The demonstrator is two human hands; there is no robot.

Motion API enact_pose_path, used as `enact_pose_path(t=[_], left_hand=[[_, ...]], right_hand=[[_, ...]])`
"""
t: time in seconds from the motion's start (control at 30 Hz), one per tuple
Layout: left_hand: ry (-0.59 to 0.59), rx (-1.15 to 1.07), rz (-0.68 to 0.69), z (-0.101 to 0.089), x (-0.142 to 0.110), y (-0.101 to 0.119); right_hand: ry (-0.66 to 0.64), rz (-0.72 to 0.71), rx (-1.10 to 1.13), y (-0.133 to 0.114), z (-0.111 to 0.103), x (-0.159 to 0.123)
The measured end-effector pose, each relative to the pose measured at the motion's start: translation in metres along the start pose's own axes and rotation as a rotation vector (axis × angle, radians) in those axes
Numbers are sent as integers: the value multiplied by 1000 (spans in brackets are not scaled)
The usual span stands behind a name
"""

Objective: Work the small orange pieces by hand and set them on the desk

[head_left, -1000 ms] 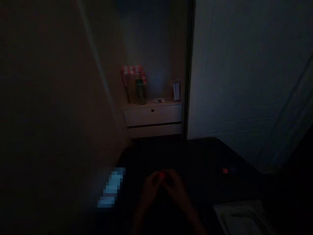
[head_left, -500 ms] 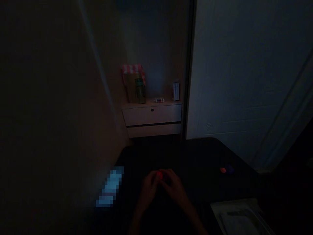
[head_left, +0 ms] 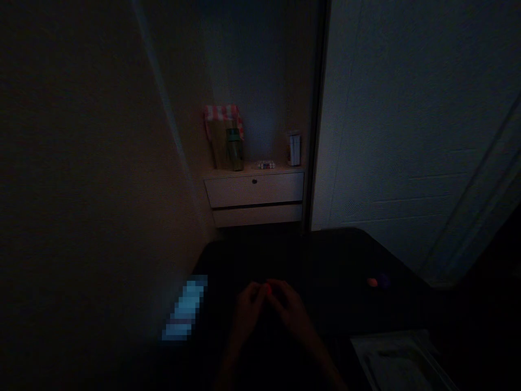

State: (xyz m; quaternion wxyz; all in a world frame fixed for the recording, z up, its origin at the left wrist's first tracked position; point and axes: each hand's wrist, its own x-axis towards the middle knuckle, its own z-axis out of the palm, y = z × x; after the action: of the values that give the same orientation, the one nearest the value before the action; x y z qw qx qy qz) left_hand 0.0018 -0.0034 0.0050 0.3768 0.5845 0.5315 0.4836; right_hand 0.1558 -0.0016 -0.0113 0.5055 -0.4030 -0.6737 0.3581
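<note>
The scene is very dark. Above a black table (head_left: 285,255), my left hand (head_left: 248,304) and my right hand (head_left: 288,304) meet at the fingertips. Between them is a small glowing red lump (head_left: 268,289), pinched by the fingers of both hands. Its exact kind is too dim to make out, and the fingers cover part of it. Toward the table's right side lie a small orange piece (head_left: 372,282) and a dark purple piece (head_left: 383,281), touching or nearly so, apart from my hands.
A blurred bright screen (head_left: 185,309) lies left of my hands. At lower right is a pale tray-like item (head_left: 358,347). Behind the table, a drawer cabinet (head_left: 277,190) carries a green bottle (head_left: 235,152), a checked cloth (head_left: 222,112) and a holder of white sticks (head_left: 294,150).
The view has shifted very slightly. My fingers have moved a little around the red lump, and less of it shows now. Both hands stay together in about the same spot.
</note>
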Motion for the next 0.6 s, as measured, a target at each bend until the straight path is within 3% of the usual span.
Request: enact_pose_path(t=[0.23,0.6], left_hand=[[-37,0,7,-2,2,-3],[-31,15,46,-3,2,-5]], right_hand=[[100,11,24,1,-3,4],[88,134,68,4,1,3]])
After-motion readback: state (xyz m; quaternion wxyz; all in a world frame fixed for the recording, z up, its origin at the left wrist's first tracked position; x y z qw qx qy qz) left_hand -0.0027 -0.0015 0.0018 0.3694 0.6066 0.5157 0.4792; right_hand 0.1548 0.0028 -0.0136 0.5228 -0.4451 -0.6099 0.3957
